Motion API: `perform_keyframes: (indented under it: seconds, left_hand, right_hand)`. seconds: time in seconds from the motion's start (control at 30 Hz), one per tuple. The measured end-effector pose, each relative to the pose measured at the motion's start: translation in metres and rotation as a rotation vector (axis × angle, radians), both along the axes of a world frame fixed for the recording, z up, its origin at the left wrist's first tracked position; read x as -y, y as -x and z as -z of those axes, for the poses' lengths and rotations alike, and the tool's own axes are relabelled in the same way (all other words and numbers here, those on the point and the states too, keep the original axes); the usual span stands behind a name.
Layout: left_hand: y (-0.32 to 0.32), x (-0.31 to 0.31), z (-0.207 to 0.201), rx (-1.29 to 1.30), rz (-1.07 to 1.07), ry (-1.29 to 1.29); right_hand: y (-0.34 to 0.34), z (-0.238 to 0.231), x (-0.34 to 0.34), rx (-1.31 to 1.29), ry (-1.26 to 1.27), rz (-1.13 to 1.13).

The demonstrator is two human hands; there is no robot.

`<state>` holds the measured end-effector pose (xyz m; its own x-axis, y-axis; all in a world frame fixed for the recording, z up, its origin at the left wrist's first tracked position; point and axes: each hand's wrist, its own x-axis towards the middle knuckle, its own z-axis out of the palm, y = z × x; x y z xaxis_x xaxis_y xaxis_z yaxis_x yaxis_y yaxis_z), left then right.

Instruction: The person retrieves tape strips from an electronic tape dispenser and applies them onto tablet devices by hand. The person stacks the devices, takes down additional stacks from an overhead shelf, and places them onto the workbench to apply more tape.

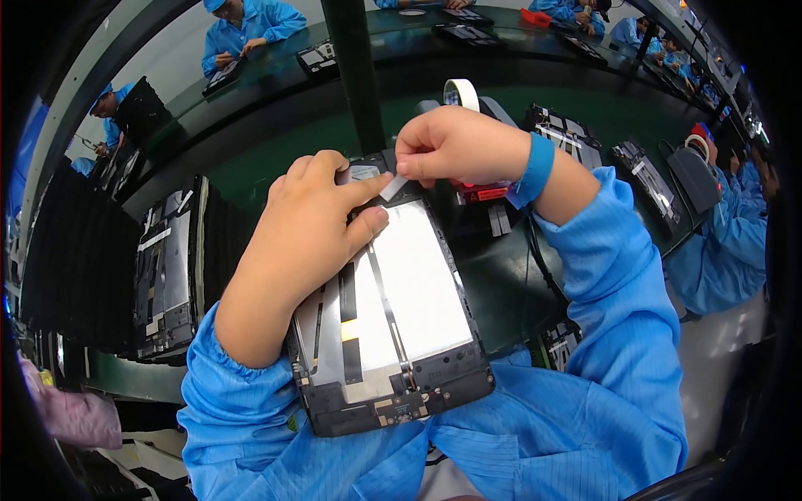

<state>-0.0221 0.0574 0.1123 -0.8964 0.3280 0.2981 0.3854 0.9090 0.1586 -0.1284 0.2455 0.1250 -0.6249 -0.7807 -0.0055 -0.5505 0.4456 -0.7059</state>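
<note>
An opened tablet chassis lies back side up in front of the person's torso, slanting slightly, its lower end over the blue smock and its upper end reaching the dark green bench. The left hand rests over its upper left part, fingers spread, with thumb and index finger apart and pointing toward the right; whether its other fingers grip the edge cannot be told. The right hand, a blue wrist strap around its wrist, pinches a short whitish strip between thumb and index finger at the chassis's upper end, just beside the left index fingertip. Behind the right hand stands a white tape roll. More tablet chassis lie to the right, and another chassis stands on the left beside black stacked trays. Across the bench, a co-worker in blue bends over a device.
</note>
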Motion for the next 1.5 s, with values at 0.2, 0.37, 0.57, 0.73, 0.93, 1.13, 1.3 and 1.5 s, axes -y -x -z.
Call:
perform_keyframes:
  seconds: [0.2,0.37,0.57,0.73,0.93,1.13,1.3,1.5]
  left_hand:
    - [0.005,0.009,0.002,0.030,0.040,-0.032]
    - [0.015,0.011,0.005,0.043,0.017,-0.061]
    - [0.020,0.000,-0.003,0.113,-0.056,-0.097]
    - [0.032,-0.006,-0.003,0.156,-0.119,-0.179]
    - [0.033,-0.007,-0.003,0.048,-0.030,-0.110]
    - [0.004,0.013,0.004,-0.356,0.032,-0.240]
    - [-0.115,0.037,0.044,-0.071,-0.053,-0.621]
    - [-0.134,0.026,0.063,0.180,0.182,-1.093]
  right_hand:
    - [-0.008,-0.004,0.011,-0.183,-0.231,0.068]
    - [-0.008,-0.001,0.013,-0.189,-0.275,0.109]
    - [-0.014,-0.004,0.016,-0.203,-0.326,0.168]
    - [-0.031,-0.010,0.018,-0.019,-0.201,0.407]
    - [-0.031,-0.005,0.019,0.139,-0.105,0.478]
    - [-0.041,0.026,0.000,-0.318,0.157,0.520]
    - [-0.146,0.058,-0.056,-0.338,0.264,0.275]
    - [-0.180,0.062,-0.044,0.142,0.413,0.173]
